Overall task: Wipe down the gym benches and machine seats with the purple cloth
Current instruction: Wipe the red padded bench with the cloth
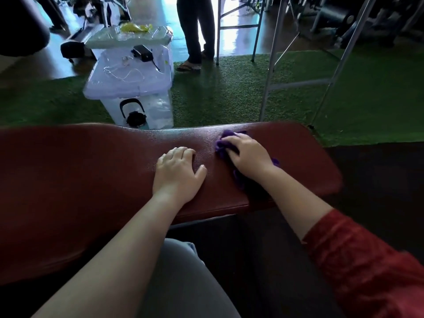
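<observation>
Scene: a head-worn view looking down at two forearms reaching over a long, padded, dark-red desk (80, 168) in a gym.
Left hand (177, 171): lies palm down on the desk top near its middle, fingers loose and holding nothing, thumb out to the side.
Right hand (246, 154): close beside the left, toward the desk's right end; its fingers curl over the purple cloth (227, 135) and press it to the padding.
Purple cloth: bunched under the right hand on the desk top, near the far edge; folds show past the fingertips and beside the wrist.
Sleeve: a red sleeve (355, 260) covers the right arm up to mid-forearm.
Floor: green turf (229, 92) lies beyond the desk.
Box: a clear plastic box (137, 88) with a lid stands on the turf just behind the desk, left of centre; a black adapter (142, 52) lies on the lid.
Other person: the legs (195, 31) of someone standing, in dark trousers and sandals, at the turf's far edge.
Frame: thin grey metal legs (273, 65) stand on the turf to the right.
</observation>
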`<control>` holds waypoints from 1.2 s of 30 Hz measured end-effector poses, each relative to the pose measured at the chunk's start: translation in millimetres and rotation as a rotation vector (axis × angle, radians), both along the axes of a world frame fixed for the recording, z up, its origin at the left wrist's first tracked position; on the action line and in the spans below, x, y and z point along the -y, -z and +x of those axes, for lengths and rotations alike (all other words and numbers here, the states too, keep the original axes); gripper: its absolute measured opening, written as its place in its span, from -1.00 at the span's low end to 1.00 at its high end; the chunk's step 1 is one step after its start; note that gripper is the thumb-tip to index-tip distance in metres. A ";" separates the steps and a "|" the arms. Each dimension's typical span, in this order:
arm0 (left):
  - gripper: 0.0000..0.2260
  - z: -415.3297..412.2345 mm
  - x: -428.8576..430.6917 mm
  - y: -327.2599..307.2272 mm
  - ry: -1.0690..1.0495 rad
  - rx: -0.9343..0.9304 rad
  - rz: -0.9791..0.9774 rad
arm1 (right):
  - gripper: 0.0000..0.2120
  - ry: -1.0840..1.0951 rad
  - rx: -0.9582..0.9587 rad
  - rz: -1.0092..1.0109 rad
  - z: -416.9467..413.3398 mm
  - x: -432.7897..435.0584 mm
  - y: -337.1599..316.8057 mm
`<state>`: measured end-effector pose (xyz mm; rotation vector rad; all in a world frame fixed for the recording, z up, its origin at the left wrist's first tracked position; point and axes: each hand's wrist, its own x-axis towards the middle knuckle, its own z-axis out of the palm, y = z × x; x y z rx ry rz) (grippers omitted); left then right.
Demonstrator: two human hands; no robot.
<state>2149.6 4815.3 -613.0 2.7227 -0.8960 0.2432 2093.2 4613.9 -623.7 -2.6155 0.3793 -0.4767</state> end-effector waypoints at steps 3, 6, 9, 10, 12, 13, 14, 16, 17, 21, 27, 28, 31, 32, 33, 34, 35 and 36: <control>-0.55 0.1 0.4 -1.7 0.002 -0.013 -0.014 | -0.68 -0.077 -0.051 0.022 30.7 11.8 -4.5; -0.55 1.6 -1.1 -0.7 0.006 -0.018 -0.020 | -0.68 0.031 -0.074 0.055 40.8 46.1 -10.5; -0.56 2.3 -3.0 0.9 0.012 -0.004 -0.032 | -0.71 0.257 -0.071 0.089 19.1 95.2 -5.6; -0.56 2.2 -2.9 1.0 0.014 -0.001 -0.034 | -0.71 0.365 -0.073 0.086 6.1 114.6 -0.6; -0.55 2.9 -2.1 1.7 0.013 0.007 -0.035 | -0.69 0.557 -0.113 0.088 -23.3 147.8 9.3; -0.55 3.6 -1.8 2.1 0.011 0.009 -0.032 | -0.68 0.627 -0.153 0.093 -37.3 158.0 13.0; -0.55 3.9 -1.5 2.3 0.010 0.011 -0.028 | -0.67 0.671 -0.196 0.101 -49.1 163.9 16.2; -0.55 3.6 -0.5 2.4 0.006 0.015 -0.014 | -0.65 0.686 -0.238 0.093 -66.6 161.5 19.8; -0.55 3.4 -0.7 2.1 0.000 0.016 -0.008 | -0.66 0.658 -0.232 0.071 -71.7 151.2 19.8; -0.55 0.7 0.9 0.9 -0.002 0.005 0.008 | -0.70 0.399 -0.097 -0.005 -85.8 73.3 17.5; -0.54 1.0 -0.9 0.5 0.007 -0.011 0.010 | -0.68 0.046 0.044 -0.019 -75.7 -10.3 5.7; -0.54 0.8 -1.5 0.6 0.009 -0.014 0.007 | -0.67 -0.004 0.046 0.009 -77.1 -6.5 4.4; -0.54 1.5 -2.7 1.0 0.022 -0.017 0.003 | -0.65 -0.047 0.045 0.066 -92.5 25.8 5.6; -0.54 2.5 -2.7 1.3 0.026 -0.012 0.003 | -0.65 0.016 0.047 0.064 -101.1 40.1 7.9; -0.54 3.2 -2.5 1.6 0.027 -0.004 0.002 | -0.66 0.111 0.057 0.066 -110.7 54.8 11.3; -0.54 3.6 -2.4 2.1 0.026 0.002 0.002 | -0.66 0.222 0.067 0.071 -120.9 69.4 14.9; -0.54 3.9 -2.1 2.0 0.024 0.005 0.002 | -0.67 0.332 0.074 0.087 -130.0 84.4 19.0; -0.54 4.0 -1.7 1.6 0.021 0.004 0.003 | -0.67 0.433 0.068 0.107 -137.3 98.2 21.6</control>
